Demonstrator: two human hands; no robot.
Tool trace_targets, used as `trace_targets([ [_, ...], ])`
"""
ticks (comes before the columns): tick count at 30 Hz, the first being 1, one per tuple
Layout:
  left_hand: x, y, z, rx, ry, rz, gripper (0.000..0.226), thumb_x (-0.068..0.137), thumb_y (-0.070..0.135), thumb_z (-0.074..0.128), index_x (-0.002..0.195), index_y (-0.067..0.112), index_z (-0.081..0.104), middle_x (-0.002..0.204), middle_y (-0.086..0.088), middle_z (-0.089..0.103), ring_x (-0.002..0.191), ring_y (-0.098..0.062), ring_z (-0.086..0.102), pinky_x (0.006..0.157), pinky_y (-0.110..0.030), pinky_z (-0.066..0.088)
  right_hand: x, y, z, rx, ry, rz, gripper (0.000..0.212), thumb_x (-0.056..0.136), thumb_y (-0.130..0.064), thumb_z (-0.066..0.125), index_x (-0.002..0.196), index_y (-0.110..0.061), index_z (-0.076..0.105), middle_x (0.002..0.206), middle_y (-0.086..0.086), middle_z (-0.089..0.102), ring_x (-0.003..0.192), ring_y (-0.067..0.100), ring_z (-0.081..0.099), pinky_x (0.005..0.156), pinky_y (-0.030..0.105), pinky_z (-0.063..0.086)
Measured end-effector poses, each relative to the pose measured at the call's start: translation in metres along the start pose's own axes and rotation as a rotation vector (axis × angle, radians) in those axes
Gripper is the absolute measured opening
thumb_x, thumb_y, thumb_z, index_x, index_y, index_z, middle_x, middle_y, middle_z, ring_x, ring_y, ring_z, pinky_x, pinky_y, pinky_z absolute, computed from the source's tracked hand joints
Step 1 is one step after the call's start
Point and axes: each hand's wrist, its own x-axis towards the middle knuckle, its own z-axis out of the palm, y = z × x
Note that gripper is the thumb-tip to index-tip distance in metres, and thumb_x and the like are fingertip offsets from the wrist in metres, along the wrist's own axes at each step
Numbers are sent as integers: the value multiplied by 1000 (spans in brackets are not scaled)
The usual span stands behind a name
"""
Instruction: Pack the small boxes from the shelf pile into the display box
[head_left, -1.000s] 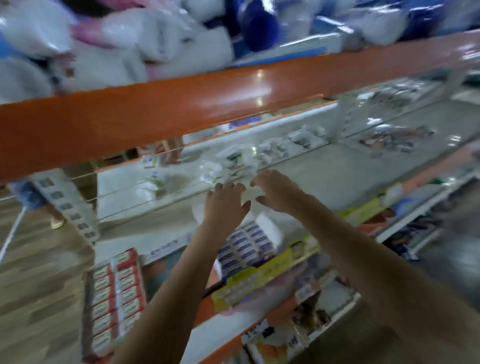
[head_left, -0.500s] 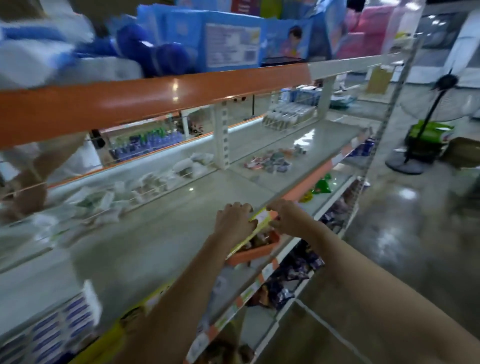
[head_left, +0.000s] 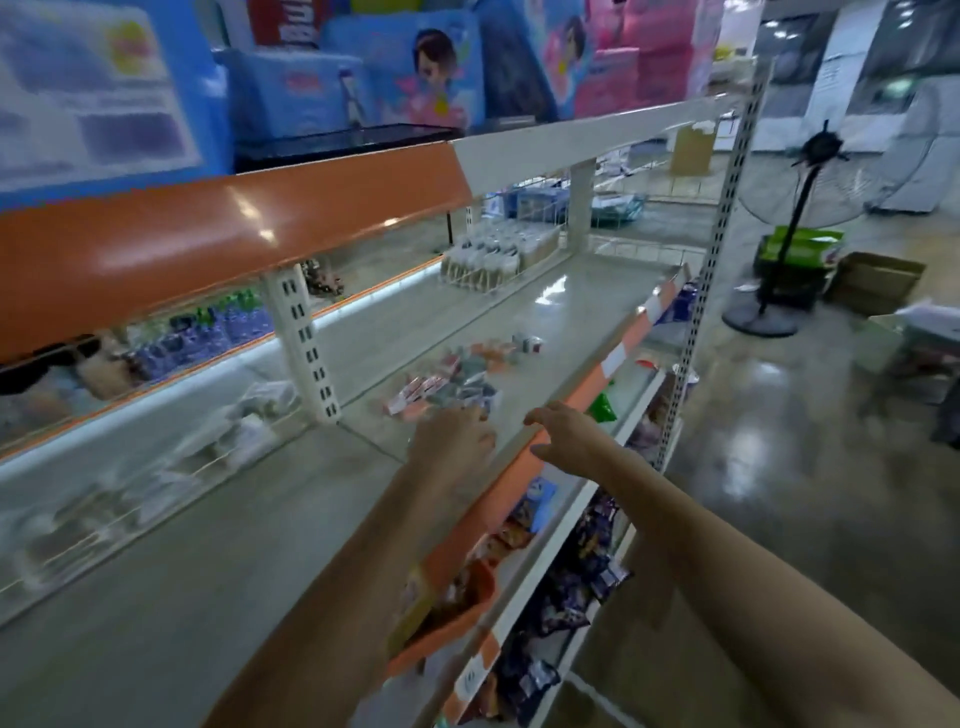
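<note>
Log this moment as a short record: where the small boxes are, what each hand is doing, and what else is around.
pile: small boxes lie loose on the grey shelf
left hand: left hand reaches over the shelf to the near edge of the pile; blurred, grip unclear
right hand: right hand rests on the shelf's front edge, fingers straight
display box: cannot tell which item it is
lower shelf: orange tray with packets
background: standing fan on the floor

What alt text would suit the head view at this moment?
Left hand reaches to the near edge of a pile of small boxes on a grey shelf; right hand rests open on the shelf's front rim. Image is motion-blurred.
</note>
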Motion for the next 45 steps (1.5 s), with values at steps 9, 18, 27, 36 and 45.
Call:
trace_targets([
  [9, 129, -1, 26, -28, -29, -23, 34, 89, 25, 51, 121, 14, 55, 114, -8, 62, 105, -27, 56, 80, -33, 44, 111, 83, -24, 32, -16, 19, 48, 89, -22, 58, 135, -16, 45, 135, 10, 42, 118, 29, 49, 98, 38, 42],
  [18, 219, -30, 63, 131, -57, -280, 40, 91, 30, 51, 128, 15, 47, 127, -9, 51, 118, -26, 47, 96, -38, 43, 231, 129, -40, 99, -4, -174, 49, 88, -20, 59, 134, -13, 45, 131, 12, 48, 118, 28, 49, 96, 34, 40],
  [27, 233, -38, 82, 265, -32, -378, 44, 88, 38, 55, 129, 24, 45, 127, 0, 51, 120, -20, 42, 97, -35, 37, 298, 136, -23, 169, -40, -411, 39, 85, -21, 64, 123, -14, 57, 116, 7, 56, 106, 21, 51, 84, 21, 37],
  [36, 198, -19, 61, 14, 246, -437, 35, 78, 30, 69, 109, 19, 59, 113, 0, 59, 111, -21, 49, 90, -34, 36, 287, 143, -35, 737, -121, -435, 28, 78, -2, 69, 92, -26, 60, 94, -7, 63, 88, 13, 62, 74, 18, 50],
  [45, 110, 2, 30, -68, 545, -603, 37, 64, 18, 84, 97, 13, 66, 97, -3, 67, 88, -24, 59, 75, -34, 45, 238, 77, -12, 1100, -433, -607, 32, 76, 7, 68, 97, -16, 63, 93, -1, 66, 87, 11, 65, 74, 23, 54],
])
